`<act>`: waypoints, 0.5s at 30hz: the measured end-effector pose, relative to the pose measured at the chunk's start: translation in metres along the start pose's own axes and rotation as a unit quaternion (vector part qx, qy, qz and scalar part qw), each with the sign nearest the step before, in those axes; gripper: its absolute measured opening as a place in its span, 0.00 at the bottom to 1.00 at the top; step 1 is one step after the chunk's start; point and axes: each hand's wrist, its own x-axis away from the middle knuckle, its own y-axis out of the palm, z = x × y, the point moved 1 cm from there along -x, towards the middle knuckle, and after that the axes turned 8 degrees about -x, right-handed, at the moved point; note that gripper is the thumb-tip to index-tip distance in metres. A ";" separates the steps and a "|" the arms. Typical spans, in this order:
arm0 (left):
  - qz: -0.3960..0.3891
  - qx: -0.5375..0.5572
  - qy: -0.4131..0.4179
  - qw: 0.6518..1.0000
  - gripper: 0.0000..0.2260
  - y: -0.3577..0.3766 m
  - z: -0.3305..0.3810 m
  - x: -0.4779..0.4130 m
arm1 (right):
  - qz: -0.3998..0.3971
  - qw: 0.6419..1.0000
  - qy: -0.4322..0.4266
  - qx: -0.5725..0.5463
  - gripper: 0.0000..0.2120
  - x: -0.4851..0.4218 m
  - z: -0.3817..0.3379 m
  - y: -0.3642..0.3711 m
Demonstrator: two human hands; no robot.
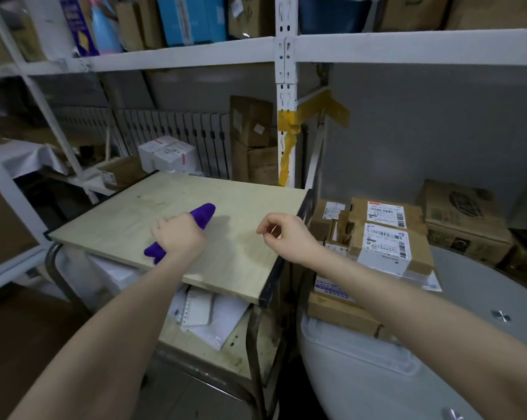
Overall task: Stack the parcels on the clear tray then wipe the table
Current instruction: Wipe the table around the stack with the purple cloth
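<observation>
a: step?
b: wiping, i'd say. left hand (177, 234) closed on the purple cloth (203, 215), pressed to the table (250, 207). parcels (383, 237) stacked at 3 o'clock; tray under them unclear.
a: right hand (282, 231)?
b: loosely curled, empty, above the table's 3 o'clock edge.
a: next?
b: probably sweep the cloth toward 12.

Cloth (202, 214) on table (250, 262); parcels (386, 247) stacked to its right

White metal shelving (285, 86) crammed with cardboard boxes (250, 122) stands against a grey wall (438, 122).
</observation>
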 end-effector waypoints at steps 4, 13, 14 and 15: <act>0.043 0.133 0.043 0.989 0.09 -0.048 0.024 0.023 | -0.001 0.994 0.039 -0.102 0.08 0.002 -0.018 0.004; -0.055 0.359 0.157 0.918 0.09 -0.153 0.094 0.097 | 0.049 0.876 0.090 -0.471 0.18 0.047 -0.062 -0.050; -0.079 0.392 0.171 0.900 0.10 -0.160 0.107 0.110 | 0.073 0.850 0.100 -0.513 0.16 0.057 -0.058 -0.064; -0.106 0.427 0.178 0.880 0.12 -0.164 0.116 0.118 | 0.097 0.827 0.108 -0.543 0.16 0.062 -0.056 -0.073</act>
